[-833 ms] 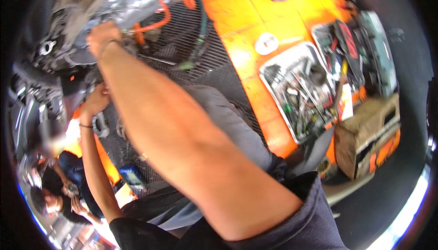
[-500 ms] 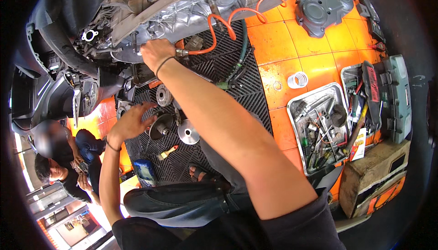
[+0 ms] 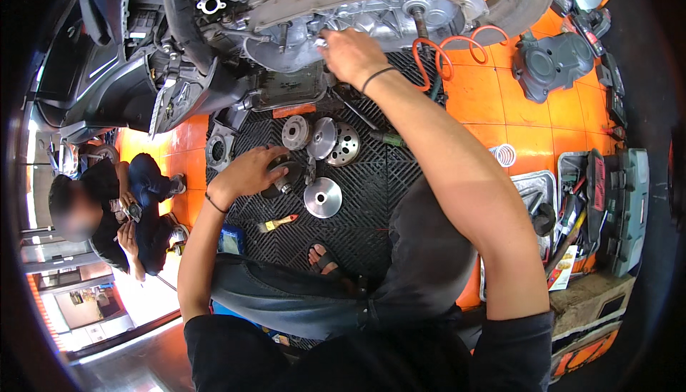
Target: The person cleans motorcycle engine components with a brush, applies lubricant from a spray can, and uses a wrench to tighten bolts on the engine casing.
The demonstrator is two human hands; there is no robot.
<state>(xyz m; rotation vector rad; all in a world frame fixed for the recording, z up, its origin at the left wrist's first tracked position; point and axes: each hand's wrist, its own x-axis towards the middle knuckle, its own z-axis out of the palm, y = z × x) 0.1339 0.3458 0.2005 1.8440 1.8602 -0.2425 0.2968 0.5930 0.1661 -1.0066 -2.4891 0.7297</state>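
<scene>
My right hand [image 3: 351,55] is closed, apparently around an air blow gun [image 3: 321,42]. Only its silver tip shows by my fingers, close to the opened engine casing [image 3: 371,24]. My left hand [image 3: 250,172] is lower on the left, with thumb and fingers around the edge of a dark disc with a short shaft [image 3: 284,185]. My palm hides part of that disc. To its right lies a shiny silver pulley disc [image 3: 323,197]. Beyond are a round grey part [image 3: 296,132], another silver disc [image 3: 323,137] and a disc with holes [image 3: 344,144].
A red coiled air hose [image 3: 451,63] runs behind my right wrist. A brush [image 3: 277,223] lies on the black ribbed mat [image 3: 357,213]. On the orange tiles are a dark engine cover [image 3: 554,65], a white spring [image 3: 504,155] and tool trays [image 3: 532,181]. Another person [image 3: 107,210] crouches at left.
My view has shifted, so the scene sits farther right. My right hand has moved along the casing, to the right of the projecting shaft. My left hand has closed in on the dark disc.
</scene>
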